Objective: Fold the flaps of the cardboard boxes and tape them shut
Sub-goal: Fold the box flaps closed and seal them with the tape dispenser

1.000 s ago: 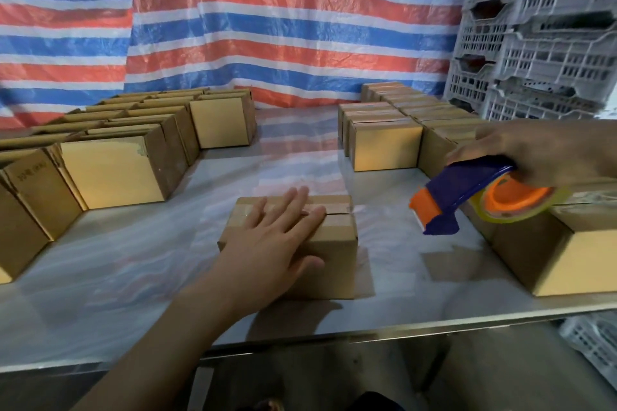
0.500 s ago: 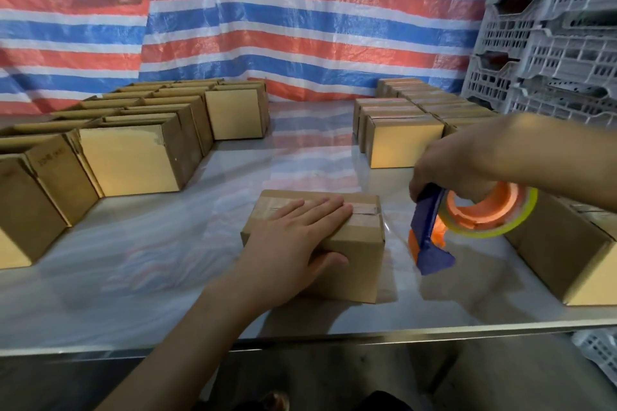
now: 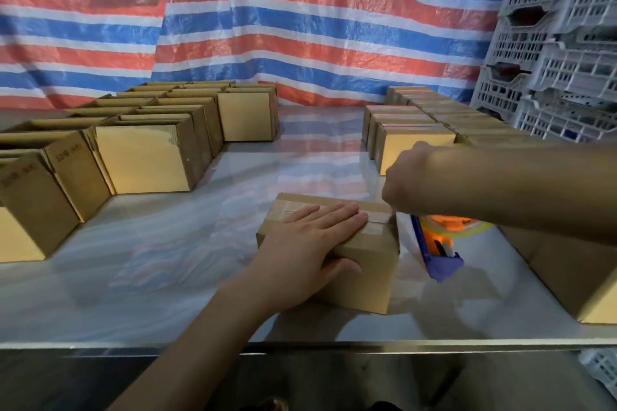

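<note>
A small closed cardboard box (image 3: pixel 364 264) lies near the table's front edge, with a strip of clear tape along its top seam. My left hand (image 3: pixel 310 243) lies flat on the box's top, fingers straight, thumb down the front face. My right hand (image 3: pixel 405 187) grips a blue and orange tape dispenser (image 3: pixel 437 245) at the box's right end. The dispenser points down beside the box's right side, its blade end low near the table.
Open-topped boxes (image 3: pixel 143 160) stand in rows at the left. Closed boxes (image 3: pixel 414 143) fill the right side, one large box (image 3: pixel 577 274) near the front right. Grey plastic crates (image 3: pixel 561 43) are stacked at the far right. A striped tarp hangs behind the glossy table (image 3: pixel 167 277).
My right hand has brought the tape dispenser from mid-air down to the box's right end. My left hand stays pressed on the box top. The camera has moved closer.
</note>
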